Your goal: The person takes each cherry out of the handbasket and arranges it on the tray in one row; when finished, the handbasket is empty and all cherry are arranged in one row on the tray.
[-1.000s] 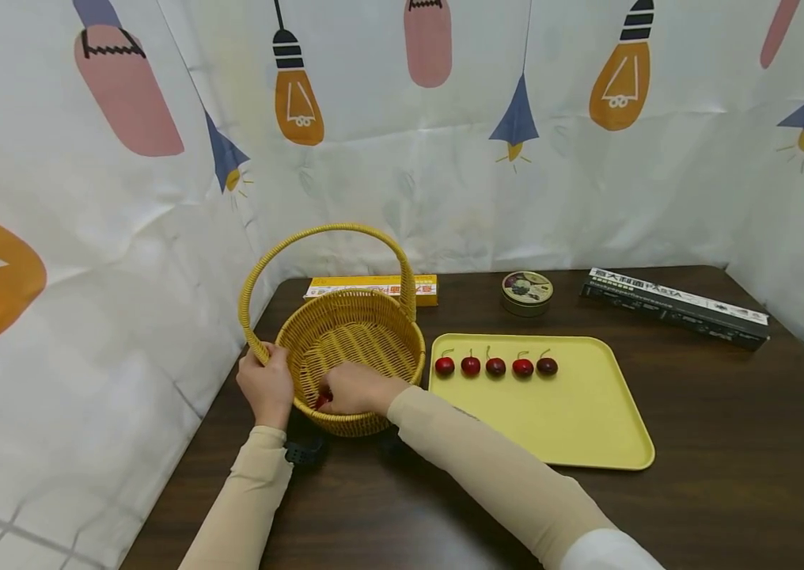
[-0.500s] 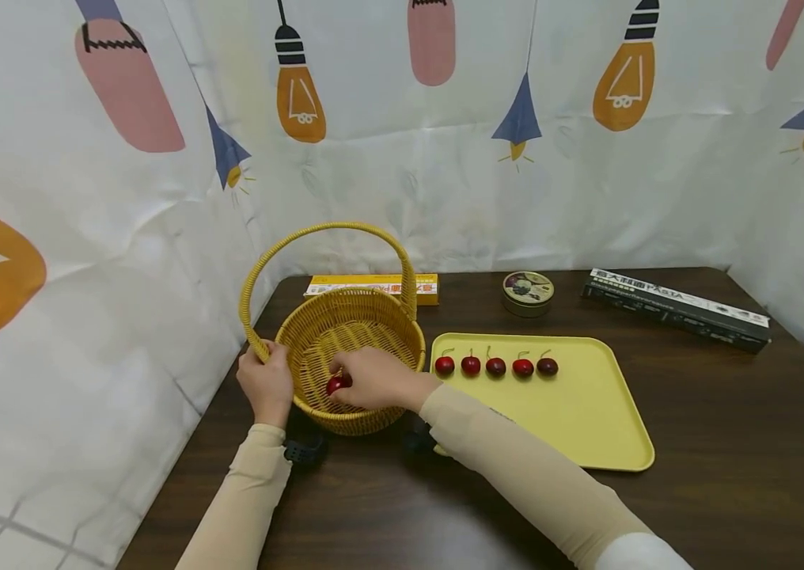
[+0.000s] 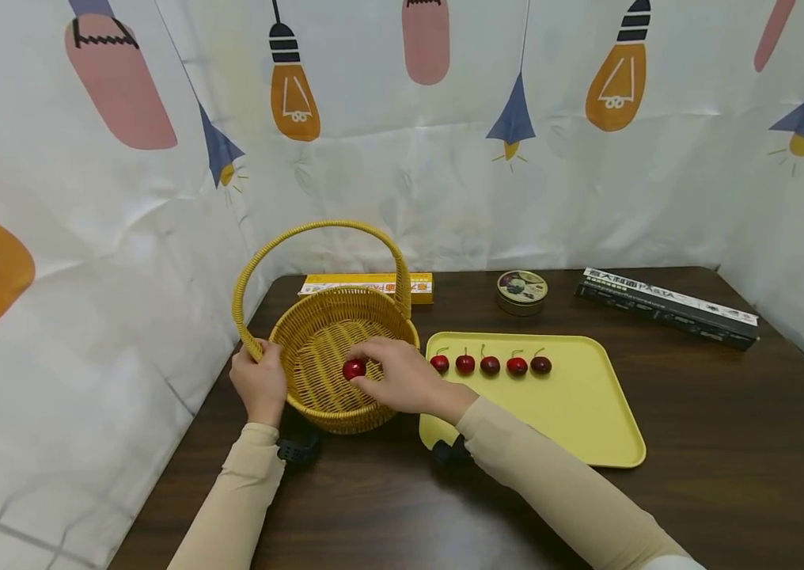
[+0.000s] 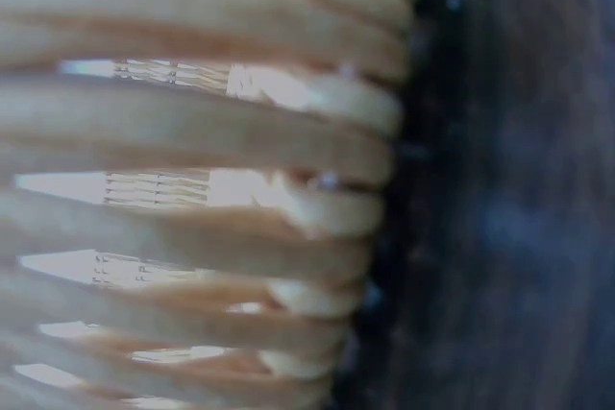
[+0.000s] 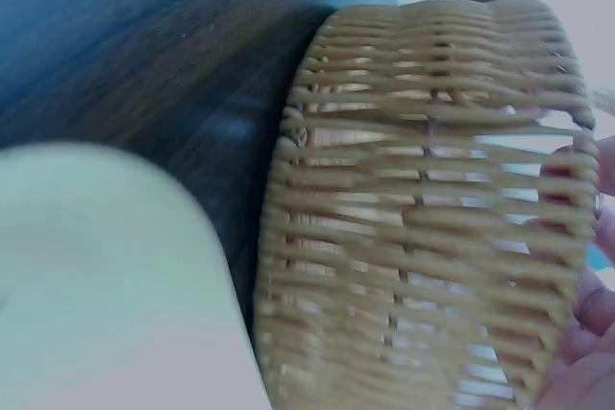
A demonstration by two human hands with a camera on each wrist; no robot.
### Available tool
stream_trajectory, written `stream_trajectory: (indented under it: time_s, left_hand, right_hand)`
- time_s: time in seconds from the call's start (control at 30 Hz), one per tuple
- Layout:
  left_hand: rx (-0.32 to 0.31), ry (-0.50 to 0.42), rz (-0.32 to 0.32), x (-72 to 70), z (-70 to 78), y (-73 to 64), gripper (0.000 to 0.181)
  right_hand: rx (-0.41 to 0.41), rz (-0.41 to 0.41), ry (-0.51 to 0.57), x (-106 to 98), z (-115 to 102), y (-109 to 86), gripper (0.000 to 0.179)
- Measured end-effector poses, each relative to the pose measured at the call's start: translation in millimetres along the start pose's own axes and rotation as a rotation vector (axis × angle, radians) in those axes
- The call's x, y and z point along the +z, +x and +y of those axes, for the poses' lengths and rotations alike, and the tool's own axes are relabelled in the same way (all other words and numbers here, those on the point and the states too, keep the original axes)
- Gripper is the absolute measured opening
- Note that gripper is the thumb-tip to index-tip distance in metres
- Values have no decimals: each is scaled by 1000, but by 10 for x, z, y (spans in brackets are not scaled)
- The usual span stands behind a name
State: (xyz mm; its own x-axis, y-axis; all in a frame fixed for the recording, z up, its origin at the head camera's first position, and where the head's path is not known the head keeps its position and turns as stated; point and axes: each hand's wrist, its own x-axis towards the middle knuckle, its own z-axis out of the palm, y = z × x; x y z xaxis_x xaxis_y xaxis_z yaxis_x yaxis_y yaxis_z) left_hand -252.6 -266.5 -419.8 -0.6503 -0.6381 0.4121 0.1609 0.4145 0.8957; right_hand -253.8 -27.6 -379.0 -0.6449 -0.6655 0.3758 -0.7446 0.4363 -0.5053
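In the head view, my left hand [image 3: 263, 385] grips the yellow wicker basket [image 3: 331, 336] at its left side, where the tall handle meets the rim. My right hand [image 3: 407, 378] pinches a dark red cherry [image 3: 354, 370] between thumb and fingers, over the basket. No other cherry shows inside the basket, though the hand covers part of it. To the right lies a yellow tray [image 3: 573, 427] with several stemmed cherries [image 3: 490, 365] in a row along its far side. The left wrist view holds only blurred wicker [image 4: 192, 132] close up; fingers [image 5: 596, 314] appear behind the basket in the right wrist view.
At the back, a yellow box [image 3: 422, 288] lies behind the basket. A round tin [image 3: 521, 293] stands behind the tray, and a long black pasta box [image 3: 665, 309] lies farther right. A printed curtain [image 3: 373, 158] encloses the dark table [image 3: 730, 443].
My right hand has risen from the near-left inside of the basket and moved right, bringing the cherry with it. The left hand keeps its grip on the basket.
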Motion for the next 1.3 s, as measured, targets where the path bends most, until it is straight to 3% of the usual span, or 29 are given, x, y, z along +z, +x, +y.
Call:
stream_trajectory:
  time_s: [0.47, 0.7, 1.07, 1.3]
  left_hand:
    - [-19, 8, -9, 23, 15, 18, 20]
    - [-24, 13, -25, 13, -1, 15, 21]
    - [-47, 20, -23, -4, -4, 25, 19]
    - [-47, 16, -31, 14, 9, 22, 19]
  right_hand:
    - [52, 79, 74, -384, 272, -396, 31]
    - [74, 164, 101, -544, 512, -662, 28]
    - [224, 196, 78, -796, 864, -1064, 36]
    - [297, 166, 44, -1032, 1036, -1243, 34]
